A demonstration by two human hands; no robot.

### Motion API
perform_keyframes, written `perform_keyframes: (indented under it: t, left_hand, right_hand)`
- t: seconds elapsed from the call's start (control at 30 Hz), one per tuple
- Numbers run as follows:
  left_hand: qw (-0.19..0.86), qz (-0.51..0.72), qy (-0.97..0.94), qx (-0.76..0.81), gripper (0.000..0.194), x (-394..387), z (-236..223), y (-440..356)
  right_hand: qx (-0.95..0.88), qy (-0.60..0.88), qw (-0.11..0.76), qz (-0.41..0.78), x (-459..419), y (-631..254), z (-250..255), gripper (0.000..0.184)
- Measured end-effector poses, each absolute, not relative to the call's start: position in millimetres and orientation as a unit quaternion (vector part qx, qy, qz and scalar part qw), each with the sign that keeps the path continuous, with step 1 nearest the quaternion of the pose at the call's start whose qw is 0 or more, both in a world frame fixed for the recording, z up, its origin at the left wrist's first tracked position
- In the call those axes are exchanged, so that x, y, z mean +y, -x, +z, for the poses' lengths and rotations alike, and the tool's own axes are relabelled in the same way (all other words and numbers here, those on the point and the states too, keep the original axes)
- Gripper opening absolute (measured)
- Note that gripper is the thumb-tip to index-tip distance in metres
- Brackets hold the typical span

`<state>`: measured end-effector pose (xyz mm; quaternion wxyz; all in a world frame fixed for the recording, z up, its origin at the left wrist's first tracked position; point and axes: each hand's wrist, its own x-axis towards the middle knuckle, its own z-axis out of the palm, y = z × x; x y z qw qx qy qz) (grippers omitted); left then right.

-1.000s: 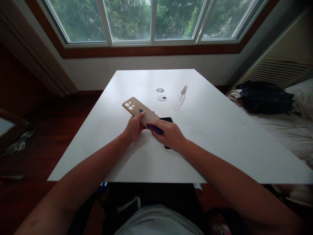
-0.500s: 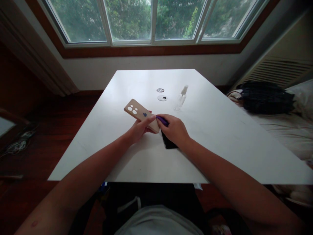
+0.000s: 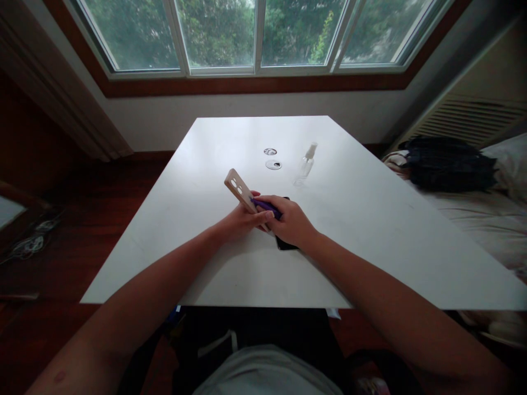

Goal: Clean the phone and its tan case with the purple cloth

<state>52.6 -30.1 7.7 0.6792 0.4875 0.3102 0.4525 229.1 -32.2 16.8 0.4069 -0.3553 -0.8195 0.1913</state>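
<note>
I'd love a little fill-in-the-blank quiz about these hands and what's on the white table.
The left hand holds a phone ____.
The object in the right hand is coloured ____.
The black phone is partly hidden by the ____ hand.
Near the spray bottle lie ____ flat round items.

Missing words: case; purple; right; two.

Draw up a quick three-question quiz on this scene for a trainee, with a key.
1. Multiple choice. What colour is the item gripped in the right hand? a) green b) purple c) yellow
2. True or false. The clear spray bottle is on the white table, touching neither hand.
3. Fill the gap. The left hand holds a beige ____ with round cut-outs near one end.

Key: 1 b; 2 true; 3 phone case.
</note>
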Motion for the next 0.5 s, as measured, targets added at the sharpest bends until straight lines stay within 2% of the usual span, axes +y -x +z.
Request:
perform_keyframes:
  t: [0.07, 0.27, 0.5]
  left_hand:
    - [0.676, 0.419, -0.531, 0.293, 0.061, -28.3, 8.4, -50.1]
    - [0.683, 0.39, -0.538, 0.302, 0.069, -30.7, 7.8, -46.5]
    - [0.711, 0.437, -0.455, 0.309, 0.098, -27.8, 0.9, -49.7]
  right_hand:
    - [-0.815, 0.336, 0.429, 0.198, -35.2, -227.7, 19.8, 0.038]
    - [-0.81, 0.296, 0.46, 0.211, -42.9, -227.1, 27.5, 0.039]
    - [-0.841, 0.23, 0.449, 0.196, -42.4, -228.1, 27.1, 0.04]
